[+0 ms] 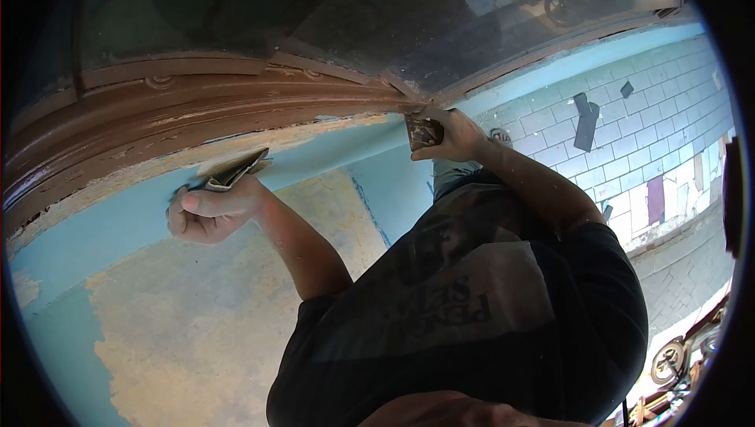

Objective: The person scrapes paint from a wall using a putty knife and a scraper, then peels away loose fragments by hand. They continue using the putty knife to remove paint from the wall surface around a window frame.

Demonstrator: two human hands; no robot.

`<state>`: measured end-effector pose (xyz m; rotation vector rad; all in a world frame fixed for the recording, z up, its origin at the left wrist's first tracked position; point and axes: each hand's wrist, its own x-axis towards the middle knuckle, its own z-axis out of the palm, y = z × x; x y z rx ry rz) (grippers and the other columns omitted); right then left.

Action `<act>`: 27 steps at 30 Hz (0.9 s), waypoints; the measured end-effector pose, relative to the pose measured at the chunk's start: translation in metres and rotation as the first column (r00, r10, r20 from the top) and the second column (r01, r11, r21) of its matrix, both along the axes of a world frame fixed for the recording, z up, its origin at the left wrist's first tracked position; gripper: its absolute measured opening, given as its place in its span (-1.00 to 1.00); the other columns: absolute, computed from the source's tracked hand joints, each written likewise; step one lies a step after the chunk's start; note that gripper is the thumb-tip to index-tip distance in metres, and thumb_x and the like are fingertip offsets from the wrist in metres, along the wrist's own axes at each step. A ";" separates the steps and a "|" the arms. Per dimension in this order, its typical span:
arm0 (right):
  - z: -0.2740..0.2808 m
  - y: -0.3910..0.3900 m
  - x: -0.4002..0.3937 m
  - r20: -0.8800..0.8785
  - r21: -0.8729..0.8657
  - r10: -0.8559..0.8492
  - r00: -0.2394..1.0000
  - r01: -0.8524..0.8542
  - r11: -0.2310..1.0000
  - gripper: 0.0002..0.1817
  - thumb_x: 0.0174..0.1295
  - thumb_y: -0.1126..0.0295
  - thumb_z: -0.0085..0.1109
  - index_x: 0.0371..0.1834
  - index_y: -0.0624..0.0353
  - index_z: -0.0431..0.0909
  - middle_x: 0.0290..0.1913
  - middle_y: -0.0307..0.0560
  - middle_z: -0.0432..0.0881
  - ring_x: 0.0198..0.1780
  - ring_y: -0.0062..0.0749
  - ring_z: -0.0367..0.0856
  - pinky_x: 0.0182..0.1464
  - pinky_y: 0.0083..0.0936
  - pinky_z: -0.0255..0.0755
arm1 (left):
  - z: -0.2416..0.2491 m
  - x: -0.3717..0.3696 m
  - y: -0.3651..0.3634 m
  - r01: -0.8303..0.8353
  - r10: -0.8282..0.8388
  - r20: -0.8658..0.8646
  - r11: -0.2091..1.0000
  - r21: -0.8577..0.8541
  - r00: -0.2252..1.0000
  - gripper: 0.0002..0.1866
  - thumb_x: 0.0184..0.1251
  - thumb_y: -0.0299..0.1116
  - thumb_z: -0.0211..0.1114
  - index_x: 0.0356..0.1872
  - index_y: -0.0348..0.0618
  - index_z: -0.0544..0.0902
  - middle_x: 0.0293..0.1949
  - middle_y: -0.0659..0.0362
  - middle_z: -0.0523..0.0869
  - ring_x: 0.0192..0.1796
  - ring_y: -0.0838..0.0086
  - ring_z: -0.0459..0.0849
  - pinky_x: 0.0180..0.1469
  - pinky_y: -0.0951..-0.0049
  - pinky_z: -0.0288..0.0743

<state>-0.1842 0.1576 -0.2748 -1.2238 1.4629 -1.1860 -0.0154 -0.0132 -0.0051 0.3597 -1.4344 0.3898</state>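
On my remote view, my left hand (211,213) curls beside a folded sheet (236,171), its hold unclear, while my right (462,138) grips a brown pad (425,131) closely at the frame (197,95), pale-scuffed along its edge, mostly brown elsewhere.

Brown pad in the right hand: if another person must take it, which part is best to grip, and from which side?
I would pinch the brown pad by its left edge, coming from the person's left. That edge stands out free, while the right hand covers its other side. It looks flat, so thumb and fingers on opposite faces should suit.
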 end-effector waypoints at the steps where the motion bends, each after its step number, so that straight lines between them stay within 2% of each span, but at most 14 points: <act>1: 0.000 -0.001 0.001 -0.011 -0.008 0.003 1.000 -0.003 1.000 -0.10 -0.08 -0.08 0.71 0.25 0.21 0.52 -0.16 0.15 0.79 -0.17 -0.11 0.83 -0.05 -0.26 0.65 | 0.000 0.004 -0.003 0.008 -0.007 0.020 0.999 -0.033 1.000 -0.63 0.55 -0.07 0.27 -0.32 -0.17 0.51 -0.40 0.26 0.47 -0.35 0.53 0.46 -0.30 0.48 0.32; 3: 0.002 0.002 0.010 -0.008 -0.228 -0.108 0.994 0.103 0.968 -0.13 -0.07 -0.04 0.72 0.22 0.23 0.53 -0.20 0.12 0.79 -0.20 -0.20 0.82 -0.07 -0.30 0.64 | 0.001 0.007 -0.007 0.018 -0.015 0.046 0.998 -0.066 0.999 -0.59 0.54 -0.03 0.31 -0.31 -0.21 0.53 -0.39 0.24 0.53 -0.35 0.53 0.51 -0.33 0.49 0.40; 4: 0.003 0.000 0.008 -0.009 -0.226 -0.110 0.994 0.105 0.968 -0.13 -0.07 -0.04 0.72 0.22 0.23 0.53 -0.20 0.12 0.79 -0.20 -0.20 0.82 -0.07 -0.30 0.64 | 0.001 0.007 -0.007 0.020 -0.017 0.042 0.998 -0.064 0.999 -0.59 0.54 -0.03 0.30 -0.31 -0.21 0.53 -0.38 0.23 0.53 -0.34 0.52 0.52 -0.31 0.49 0.40; 6: 0.007 0.001 0.005 0.077 -0.009 -0.029 0.997 0.030 1.000 -0.13 -0.09 -0.02 0.73 0.21 0.25 0.53 -0.20 0.11 0.79 -0.20 -0.19 0.82 -0.06 -0.33 0.64 | 0.000 0.009 -0.004 0.018 -0.016 0.039 0.999 -0.051 0.999 -0.59 0.55 -0.03 0.29 -0.31 -0.21 0.54 -0.38 0.22 0.54 -0.34 0.52 0.52 -0.30 0.49 0.41; 7: 0.008 0.002 0.006 0.070 -0.010 -0.029 0.997 0.030 0.999 -0.13 -0.09 -0.02 0.73 0.21 0.25 0.53 -0.20 0.11 0.79 -0.20 -0.19 0.82 -0.06 -0.33 0.64 | 0.000 0.008 -0.004 0.010 -0.007 0.046 0.998 -0.063 0.999 -0.60 0.55 -0.04 0.28 -0.31 -0.21 0.54 -0.37 0.22 0.54 -0.33 0.51 0.53 -0.28 0.49 0.41; 9: 0.009 0.001 0.008 0.033 -0.163 -0.094 0.995 0.098 0.982 -0.13 -0.09 0.00 0.74 0.22 0.25 0.53 -0.21 0.09 0.79 -0.21 -0.25 0.80 -0.05 -0.36 0.63 | 0.001 0.005 -0.007 0.004 0.000 0.044 0.996 -0.085 0.999 -0.60 0.55 -0.04 0.28 -0.30 -0.21 0.54 -0.36 0.21 0.55 -0.32 0.50 0.54 -0.27 0.48 0.42; 10: 0.010 0.000 0.008 0.034 -0.163 -0.093 0.995 0.097 0.982 -0.13 -0.09 0.00 0.74 0.22 0.25 0.53 -0.21 0.09 0.79 -0.21 -0.25 0.80 -0.05 -0.36 0.63 | 0.001 0.007 -0.007 0.013 -0.009 0.054 0.997 -0.079 0.998 -0.60 0.56 -0.04 0.27 -0.30 -0.21 0.54 -0.36 0.21 0.55 -0.32 0.49 0.54 -0.27 0.47 0.42; 12: 0.012 0.003 0.010 0.095 -0.086 -0.059 0.994 0.067 0.994 -0.14 -0.07 0.00 0.73 0.22 0.26 0.53 -0.21 0.07 0.79 -0.20 -0.29 0.79 -0.04 -0.35 0.63 | 0.000 0.010 -0.005 0.023 -0.018 0.073 0.998 -0.062 0.997 -0.60 0.56 -0.05 0.26 -0.30 -0.21 0.55 -0.35 0.20 0.55 -0.32 0.48 0.55 -0.28 0.46 0.43; 15: 0.008 -0.002 0.010 0.179 -0.078 -0.073 0.981 0.088 0.993 -0.18 -0.04 0.01 0.72 0.20 0.25 0.54 -0.20 0.06 0.79 -0.17 -0.31 0.79 -0.04 -0.35 0.62 | -0.001 0.006 -0.004 0.015 -0.012 0.043 0.998 -0.065 0.999 -0.60 0.57 -0.04 0.25 -0.30 -0.22 0.56 -0.33 0.20 0.56 -0.29 0.47 0.56 -0.24 0.45 0.44; 19: 0.016 0.005 0.014 0.161 -0.044 -0.089 0.983 0.097 0.994 -0.19 -0.02 0.01 0.70 0.22 0.22 0.55 -0.17 0.08 0.79 -0.14 -0.28 0.79 -0.04 -0.33 0.62 | -0.001 0.008 -0.004 0.015 -0.013 0.056 0.999 -0.048 0.998 -0.60 0.58 -0.04 0.24 -0.29 -0.22 0.57 -0.31 0.19 0.56 -0.25 0.45 0.56 -0.19 0.45 0.44; 21: 0.012 0.003 0.011 0.246 0.045 -0.072 0.967 0.063 0.997 -0.19 0.00 -0.02 0.68 0.21 0.24 0.55 -0.15 0.10 0.79 -0.10 -0.26 0.80 -0.03 -0.33 0.62 | -0.001 0.005 -0.004 0.007 -0.004 0.042 0.999 -0.054 0.999 -0.59 0.58 -0.03 0.24 -0.28 -0.23 0.58 -0.31 0.19 0.56 -0.24 0.45 0.57 -0.17 0.45 0.44; 22: 0.011 0.003 0.010 0.242 0.046 -0.073 0.968 0.064 0.997 -0.19 0.00 -0.02 0.68 0.21 0.24 0.55 -0.15 0.10 0.79 -0.10 -0.26 0.80 -0.03 -0.33 0.62 | 0.000 0.004 -0.002 -0.018 0.021 0.055 0.998 -0.055 0.998 -0.59 0.60 -0.03 0.20 -0.30 -0.20 0.55 -0.34 0.21 0.51 -0.27 0.46 0.52 -0.20 0.45 0.37; 24: 0.010 0.001 0.006 -0.028 -0.043 -0.086 0.996 0.085 0.995 -0.19 0.01 -0.05 0.67 0.19 0.27 0.55 -0.19 0.08 0.77 -0.13 -0.27 0.79 -0.04 -0.33 0.62 | 0.001 0.003 -0.002 -0.042 0.046 0.065 0.997 -0.060 0.997 -0.59 0.62 -0.02 0.16 -0.31 -0.17 0.53 -0.37 0.22 0.47 -0.30 0.48 0.48 -0.22 0.44 0.31; 27: 0.018 0.003 0.011 0.056 -0.093 -0.108 0.993 0.113 0.989 -0.19 0.02 -0.07 0.65 0.18 0.29 0.56 -0.22 0.05 0.76 -0.17 -0.30 0.77 -0.06 -0.33 0.61 | -0.001 0.004 -0.003 -0.011 0.015 0.072 0.998 -0.058 0.997 -0.59 0.62 -0.02 0.16 -0.31 -0.17 0.54 -0.37 0.23 0.47 -0.30 0.48 0.48 -0.22 0.44 0.31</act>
